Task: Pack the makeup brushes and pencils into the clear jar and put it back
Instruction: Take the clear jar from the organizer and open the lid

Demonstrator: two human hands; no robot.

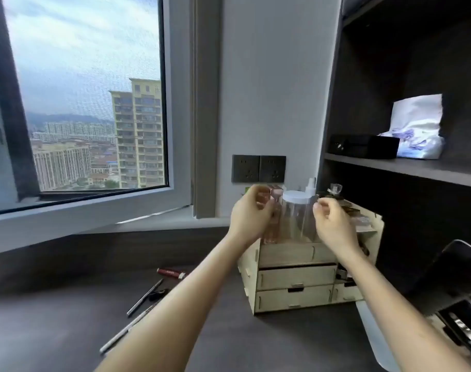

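On the dark desk at about eight o'clock from the hands, the pencils (144,294) lie loose with a red tube (172,273) beside them, their long axes running diagonally from near-left to far-right; none is in the jar yet.

The left hand (251,210) is raised at the top of the wooden organizer (296,280), fingers curled around or against a rose-capped bottle (274,193) just left of the jar; whether it truly grips it I cannot tell.

The clear jar (298,214) stands upright between the hands, white lid on, apparently empty, long axis vertical.

At three o'clock from the jar, the right hand (333,220) hovers loosely curled, holding nothing, fingertips near the jar's shoulder.

Both hands flank the jar about equally, so lifting it out looks like the next step.
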